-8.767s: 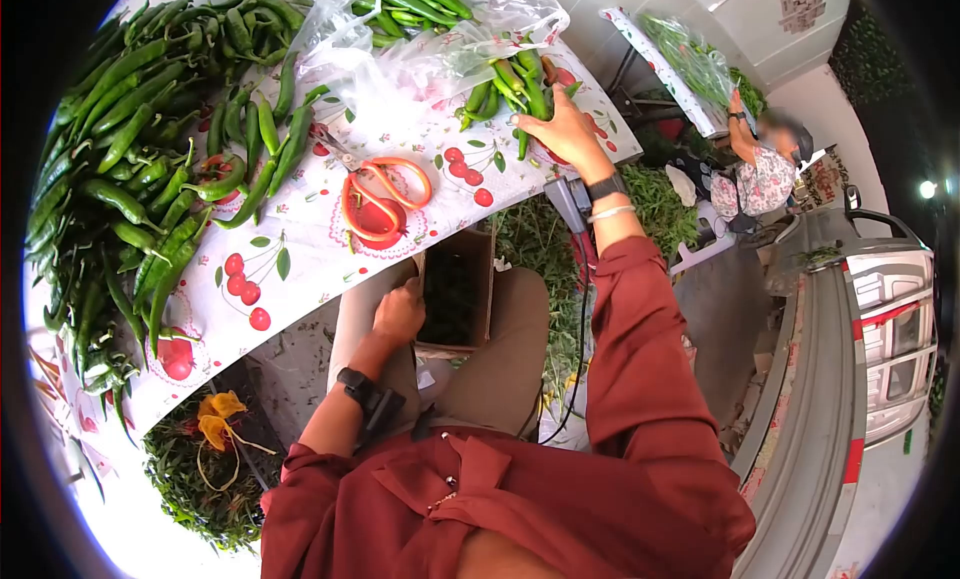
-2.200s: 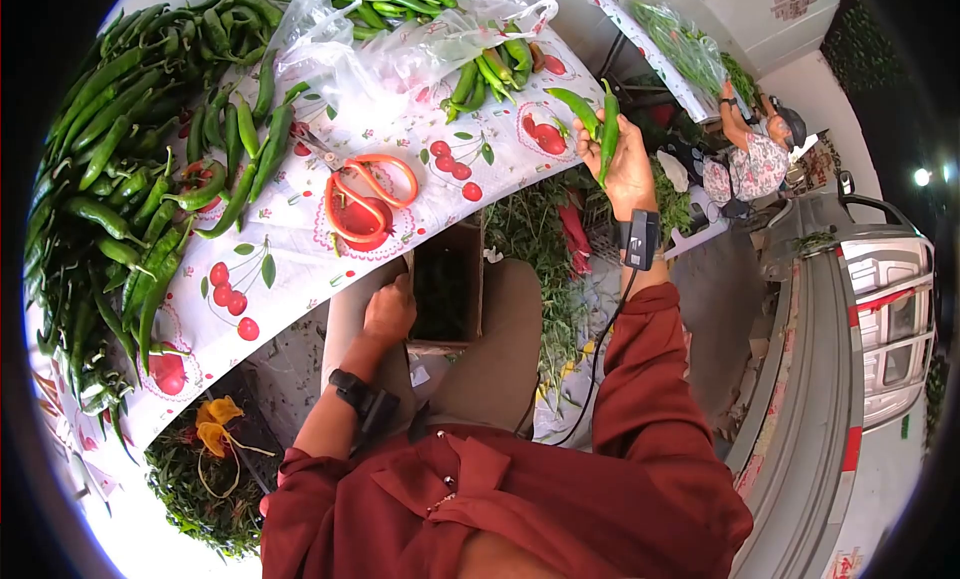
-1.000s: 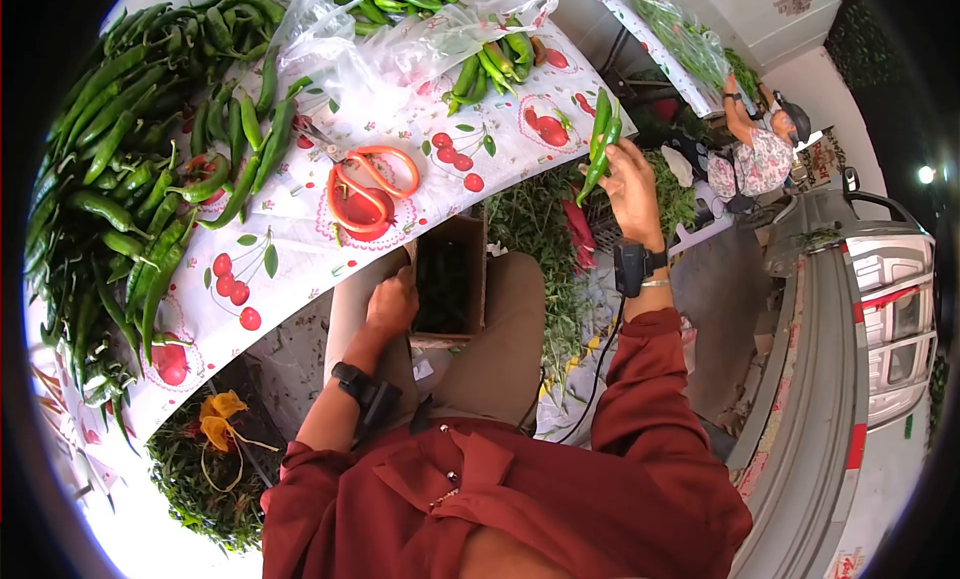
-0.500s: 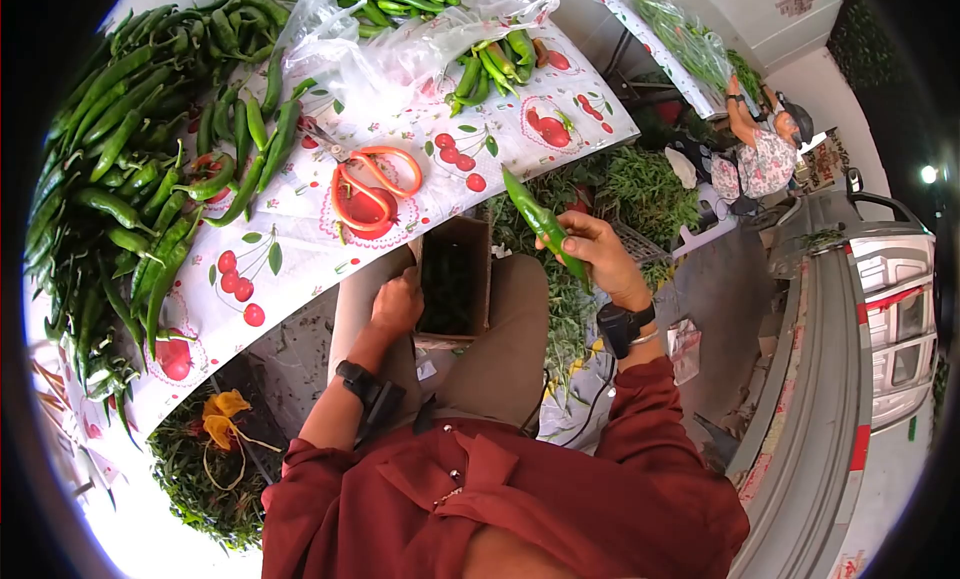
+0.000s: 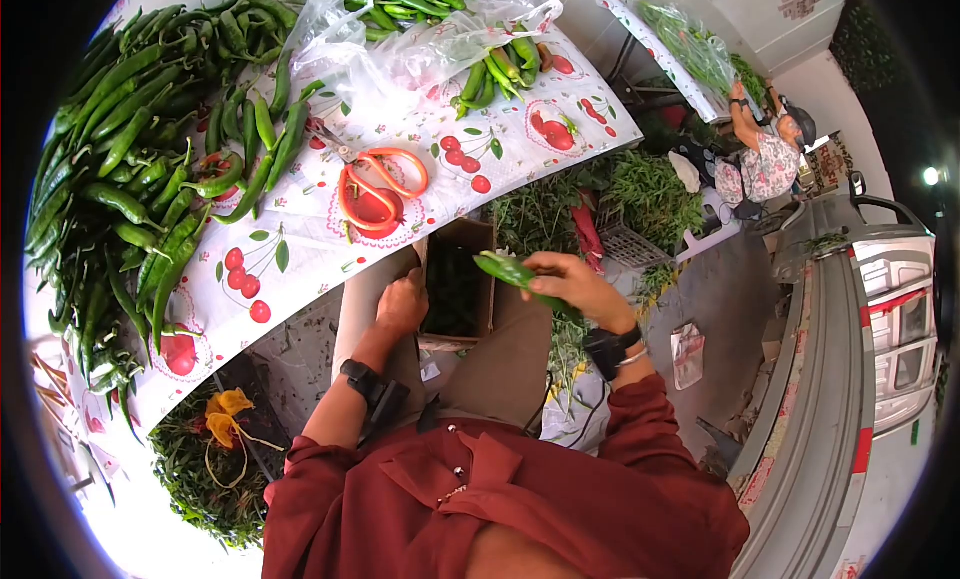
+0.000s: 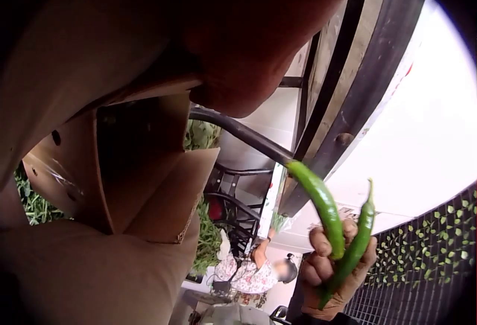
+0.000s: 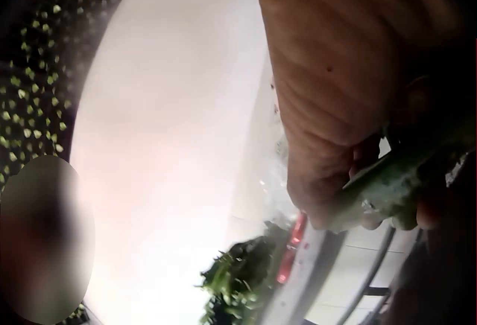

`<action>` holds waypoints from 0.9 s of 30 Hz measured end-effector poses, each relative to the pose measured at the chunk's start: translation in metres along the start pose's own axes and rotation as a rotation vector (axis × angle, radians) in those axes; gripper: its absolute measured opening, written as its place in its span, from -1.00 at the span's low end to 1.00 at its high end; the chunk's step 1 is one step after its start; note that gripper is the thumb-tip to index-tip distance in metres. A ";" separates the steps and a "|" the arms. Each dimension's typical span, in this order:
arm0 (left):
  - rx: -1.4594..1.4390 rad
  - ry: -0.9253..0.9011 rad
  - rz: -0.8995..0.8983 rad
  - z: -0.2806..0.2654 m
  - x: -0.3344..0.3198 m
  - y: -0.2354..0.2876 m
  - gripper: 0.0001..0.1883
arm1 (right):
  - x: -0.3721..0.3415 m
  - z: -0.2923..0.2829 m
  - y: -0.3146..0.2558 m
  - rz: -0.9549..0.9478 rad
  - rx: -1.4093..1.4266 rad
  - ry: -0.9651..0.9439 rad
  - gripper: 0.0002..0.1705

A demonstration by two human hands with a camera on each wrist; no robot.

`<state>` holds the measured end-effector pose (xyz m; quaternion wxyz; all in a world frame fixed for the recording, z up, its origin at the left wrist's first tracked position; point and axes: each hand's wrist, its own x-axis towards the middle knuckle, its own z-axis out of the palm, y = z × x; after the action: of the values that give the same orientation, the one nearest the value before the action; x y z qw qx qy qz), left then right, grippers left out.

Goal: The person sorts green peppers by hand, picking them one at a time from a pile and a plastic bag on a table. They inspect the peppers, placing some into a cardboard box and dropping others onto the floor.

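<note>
My right hand (image 5: 585,287) holds green chili peppers (image 5: 505,269) above the right side of an open cardboard box (image 5: 490,304) between my knees. The left wrist view shows two of them, a curved chili pepper (image 6: 320,198) and a straighter one (image 6: 359,247), pinched between thumb and fingers. Curled at the box's left edge, my left hand (image 5: 403,304) grips its side; the fingertips are hidden. Dark green contents show dimly inside the box. In the right wrist view the hand (image 7: 335,102) covers much of the blurred pepper (image 7: 395,183).
A large heap of green chili peppers (image 5: 120,129) covers the table's left. Orange-handled scissors (image 5: 385,189) lie on the cherry-patterned tablecloth (image 5: 330,259). Beyond are a small pepper pile (image 5: 490,84) and a clear plastic bag (image 5: 400,64). A person (image 5: 765,159) works at the far right.
My right hand has picked up peppers from the small pile, raised them beside the table, then brought them down and left toward the box. The left hand stays at the box.
</note>
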<state>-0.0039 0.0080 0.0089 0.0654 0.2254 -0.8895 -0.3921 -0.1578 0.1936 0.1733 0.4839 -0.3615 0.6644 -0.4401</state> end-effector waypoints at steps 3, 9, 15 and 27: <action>-0.003 0.007 0.014 0.007 0.002 -0.004 -0.79 | 0.025 0.010 0.035 -0.015 -0.082 0.020 -0.58; -0.005 0.017 -0.002 0.001 -0.001 -0.001 -0.80 | 0.041 -0.004 0.039 -0.091 -0.402 0.312 -0.66; -0.003 0.013 -0.001 0.001 0.000 -0.005 -0.81 | 0.015 -0.064 -0.002 -0.062 -0.742 0.610 -0.66; -0.017 0.022 0.006 0.001 -0.001 -0.002 -0.84 | 0.177 -0.074 -0.091 -0.569 -1.200 0.667 -0.45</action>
<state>-0.0028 0.0085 0.0068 0.0784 0.2263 -0.8861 -0.3968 -0.2715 0.0186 0.2110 -0.1567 -0.5690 0.7830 -0.1962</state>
